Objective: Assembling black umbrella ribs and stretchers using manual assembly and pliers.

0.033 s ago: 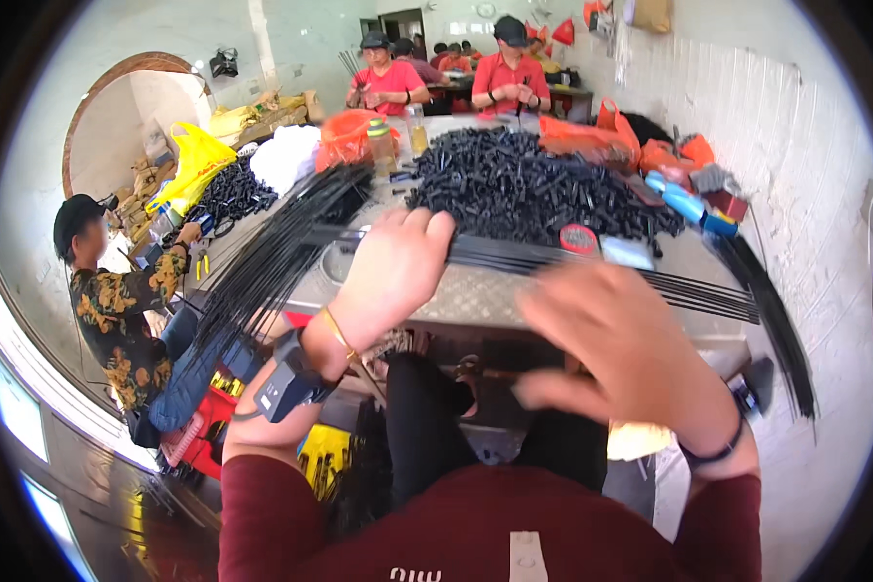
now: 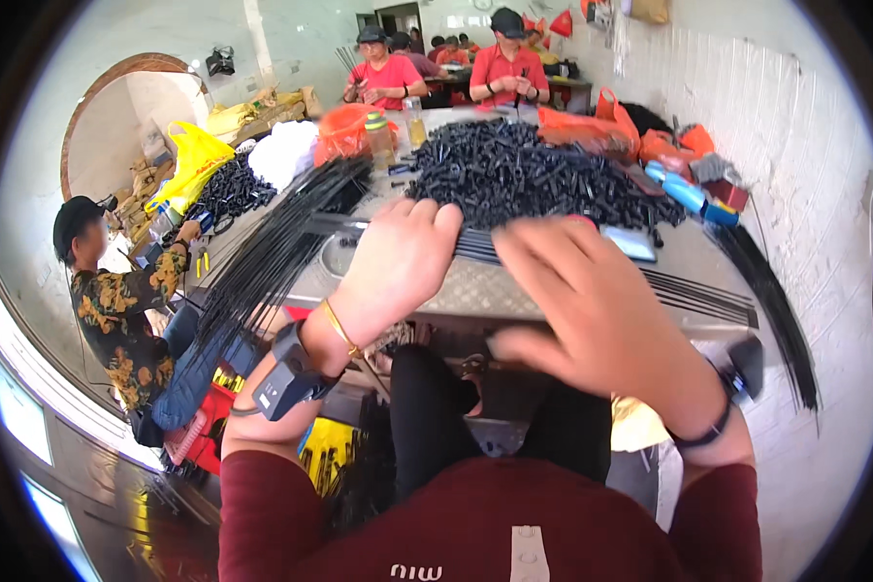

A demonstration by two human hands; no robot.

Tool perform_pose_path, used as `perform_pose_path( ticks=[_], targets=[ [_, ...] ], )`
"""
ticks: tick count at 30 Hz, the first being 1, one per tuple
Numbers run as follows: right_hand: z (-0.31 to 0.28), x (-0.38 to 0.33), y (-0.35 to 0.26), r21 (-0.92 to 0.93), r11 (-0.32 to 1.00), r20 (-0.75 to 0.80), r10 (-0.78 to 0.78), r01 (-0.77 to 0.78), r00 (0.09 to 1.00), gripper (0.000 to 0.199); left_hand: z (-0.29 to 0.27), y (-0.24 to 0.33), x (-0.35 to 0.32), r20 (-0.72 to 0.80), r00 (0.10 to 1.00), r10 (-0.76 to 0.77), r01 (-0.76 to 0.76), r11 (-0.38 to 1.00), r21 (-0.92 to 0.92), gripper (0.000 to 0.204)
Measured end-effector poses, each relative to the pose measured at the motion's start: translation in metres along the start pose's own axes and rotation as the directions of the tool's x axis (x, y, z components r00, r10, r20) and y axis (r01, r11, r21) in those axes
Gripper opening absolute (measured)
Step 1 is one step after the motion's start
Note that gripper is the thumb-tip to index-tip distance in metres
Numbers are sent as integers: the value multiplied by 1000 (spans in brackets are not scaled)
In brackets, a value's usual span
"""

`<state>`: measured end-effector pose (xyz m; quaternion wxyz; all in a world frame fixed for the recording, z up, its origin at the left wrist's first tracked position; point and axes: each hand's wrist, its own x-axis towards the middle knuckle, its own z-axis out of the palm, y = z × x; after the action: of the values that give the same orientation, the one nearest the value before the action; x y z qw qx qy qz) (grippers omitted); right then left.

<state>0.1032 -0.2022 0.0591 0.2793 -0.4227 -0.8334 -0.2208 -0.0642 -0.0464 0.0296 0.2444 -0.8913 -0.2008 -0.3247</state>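
Note:
A bundle of thin black rods (image 2: 698, 297) lies crosswise along the near edge of the table (image 2: 446, 301). My left hand (image 2: 403, 254) is closed over the bundle, its knuckles up. To the right, my right hand (image 2: 592, 320) hovers over the rods with fingers stretched out and thumb apart, hiding part of the bundle. Just beyond both hands spreads a big heap of small black tubular pieces (image 2: 524, 175). More long black rods (image 2: 272, 247) fan out left of my left hand. Another black bundle (image 2: 771, 306) hangs over the table's right edge.
Two bottles (image 2: 380, 141) and orange bags (image 2: 344, 136) stand on the far side. A pale blue flat packet (image 2: 630, 242) sits by the heap. At left, a person in a patterned shirt (image 2: 121, 301) works near yellow-handled pliers (image 2: 203, 262). Two people in red shirts (image 2: 509, 78) sit opposite.
My right hand has shifted left and slightly up, nearer my left hand, and now covers most of the round red thing. The left hand keeps its grip on the rods.

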Motion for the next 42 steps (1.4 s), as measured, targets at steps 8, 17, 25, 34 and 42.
perform_pose_path(
  ticks=[8, 17, 25, 34, 42],
  targets=[
    [61, -5, 26, -69, 972, 15, 224, -223, 974, 9, -62, 47, -19, -131, 950, 283, -305, 929, -209, 24],
    [126, -40, 40, 865, 234, 402, 211, -445, 891, 24, 22, 36, -28, 349, 937, -14, 254, -660, -707, 60],
    [101, -103, 136, 799, 312, 375, 411, -514, 831, 55, 126, 102, -44, 535, 829, -166, 496, -224, -839, 28],
    [44, -108, 123, 743, 483, 463, 127, -462, 877, 21, 135, 152, -37, 743, 669, 38, 674, -453, -584, 32],
    [125, -101, 165, 812, 164, 513, 256, -560, 819, 56, 145, 162, -35, 787, 579, 213, 764, -479, -432, 43]
  ],
)
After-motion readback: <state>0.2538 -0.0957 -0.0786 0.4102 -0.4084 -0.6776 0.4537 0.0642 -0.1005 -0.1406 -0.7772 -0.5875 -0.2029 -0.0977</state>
